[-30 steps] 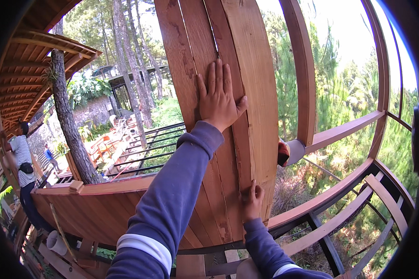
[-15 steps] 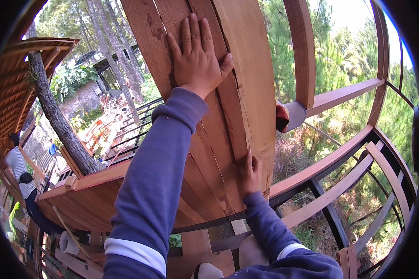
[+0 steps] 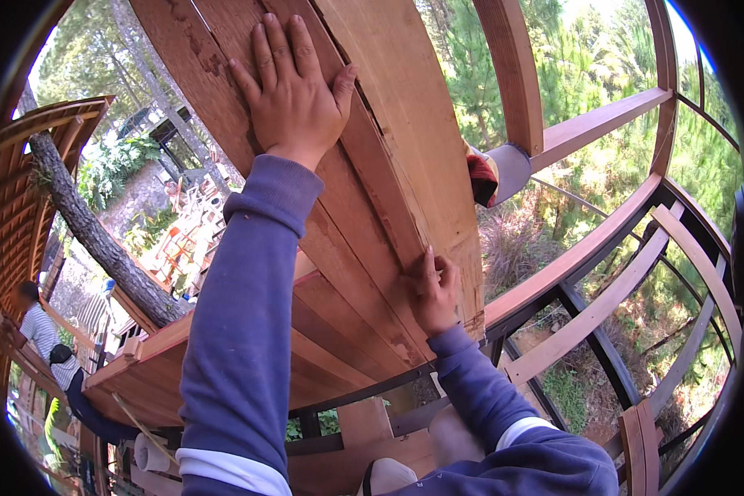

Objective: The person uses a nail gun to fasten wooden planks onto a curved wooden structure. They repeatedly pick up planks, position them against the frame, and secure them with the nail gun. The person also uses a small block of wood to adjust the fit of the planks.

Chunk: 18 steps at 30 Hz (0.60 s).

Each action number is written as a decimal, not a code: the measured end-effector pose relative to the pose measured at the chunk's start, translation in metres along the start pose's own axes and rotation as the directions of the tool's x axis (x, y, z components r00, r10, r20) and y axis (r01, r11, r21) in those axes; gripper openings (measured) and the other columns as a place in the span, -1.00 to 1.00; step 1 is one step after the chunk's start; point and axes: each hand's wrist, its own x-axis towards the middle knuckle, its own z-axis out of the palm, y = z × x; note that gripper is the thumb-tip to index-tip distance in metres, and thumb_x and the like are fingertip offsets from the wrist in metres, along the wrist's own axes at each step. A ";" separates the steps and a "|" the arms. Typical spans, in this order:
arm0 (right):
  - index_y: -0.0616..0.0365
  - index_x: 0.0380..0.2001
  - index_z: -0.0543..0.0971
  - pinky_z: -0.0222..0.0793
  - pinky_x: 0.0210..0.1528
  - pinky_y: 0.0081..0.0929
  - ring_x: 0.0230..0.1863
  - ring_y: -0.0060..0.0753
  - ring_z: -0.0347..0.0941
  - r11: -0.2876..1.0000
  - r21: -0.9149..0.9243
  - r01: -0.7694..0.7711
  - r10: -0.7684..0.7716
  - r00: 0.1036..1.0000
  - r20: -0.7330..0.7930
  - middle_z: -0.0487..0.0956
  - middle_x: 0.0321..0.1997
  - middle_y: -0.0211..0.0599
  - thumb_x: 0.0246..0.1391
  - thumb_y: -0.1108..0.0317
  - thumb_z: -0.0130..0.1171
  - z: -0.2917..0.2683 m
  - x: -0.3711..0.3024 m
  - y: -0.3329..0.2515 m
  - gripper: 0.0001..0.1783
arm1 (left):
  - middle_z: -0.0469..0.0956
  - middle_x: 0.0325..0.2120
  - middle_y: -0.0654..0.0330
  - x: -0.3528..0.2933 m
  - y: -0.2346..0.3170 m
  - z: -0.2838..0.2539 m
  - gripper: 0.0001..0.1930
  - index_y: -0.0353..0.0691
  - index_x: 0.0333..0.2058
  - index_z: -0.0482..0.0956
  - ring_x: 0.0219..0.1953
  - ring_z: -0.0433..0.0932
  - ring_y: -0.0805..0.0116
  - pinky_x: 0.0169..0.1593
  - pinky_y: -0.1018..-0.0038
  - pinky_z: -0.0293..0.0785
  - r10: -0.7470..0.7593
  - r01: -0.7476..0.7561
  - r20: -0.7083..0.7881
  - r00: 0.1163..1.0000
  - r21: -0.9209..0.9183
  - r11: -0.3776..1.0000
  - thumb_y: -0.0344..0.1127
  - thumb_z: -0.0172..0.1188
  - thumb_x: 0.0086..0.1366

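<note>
"Beneath the left hand, what does the wood look like?"

"Reddish-brown planks, laid edge to edge with thin joints between them. Darker blotches mark the one to the left of the fingertips. Just right of the thumb tip a dark seam runs down, and past it comes a pale board, yellower and smoother, its grain running lengthwise."

"How are those left fingers set?"

"Straight and flat, the palm pressed to the planks. The little finger stands a bit away from the others, and the thumb sticks out sideways toward the seam. They grasp nothing; they simply lie on the wood."

"And the right hand?"

"Lower down and to the right of the left one, at the bottom part of the same panel. Its index finger points up, the tip at the edge of the pale board, where the reddish wood meets it. The remaining fingers are bent in toward the palm."

"Pinching something?"

"I can't fairly tell; the bent fingers hide whatever might be under them."

"Anything else near?"

"A grey cylinder, up and to the right of that index finger, just beyond the pale board's outer edge."
</note>
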 end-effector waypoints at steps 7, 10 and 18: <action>0.08 -0.69 0.29 0.11 -0.67 -0.36 -0.67 -0.31 0.21 0.454 0.631 0.629 -0.655 0.716 -0.242 0.19 -0.62 -0.35 -0.19 0.40 0.35 -0.035 0.125 -0.078 -0.64 | 0.04 0.38 -0.14 0.001 0.004 0.004 -0.14 -0.25 0.37 0.07 0.44 -0.03 -0.05 0.36 -0.26 -0.20 0.019 -0.019 -0.019 1.000 0.020 1.000 0.35 -0.26 0.35; 0.07 -0.69 0.31 0.17 -0.67 -0.34 -0.68 -0.28 0.23 0.171 0.708 0.685 -0.711 0.583 -0.393 0.23 -0.63 -0.34 -0.13 0.36 0.32 -0.039 0.150 -0.117 -0.66 | 0.05 0.38 -0.13 -0.003 -0.002 0.004 -0.14 -0.26 0.37 0.08 0.44 -0.03 -0.05 0.35 -0.26 -0.19 0.029 -0.029 -0.026 0.999 0.022 0.999 0.35 -0.26 0.35; 0.13 -0.71 0.27 0.12 -0.64 -0.22 -0.68 -0.13 0.19 0.469 0.565 0.678 -0.668 0.691 -0.275 0.21 -0.65 -0.24 0.04 0.35 0.23 0.025 0.198 -0.060 -0.61 | 0.05 0.37 -0.17 0.001 0.006 0.006 -0.15 -0.33 0.36 0.04 0.42 -0.01 -0.09 0.32 -0.30 -0.13 0.045 -0.043 -0.031 0.999 0.047 0.998 0.31 -0.31 0.39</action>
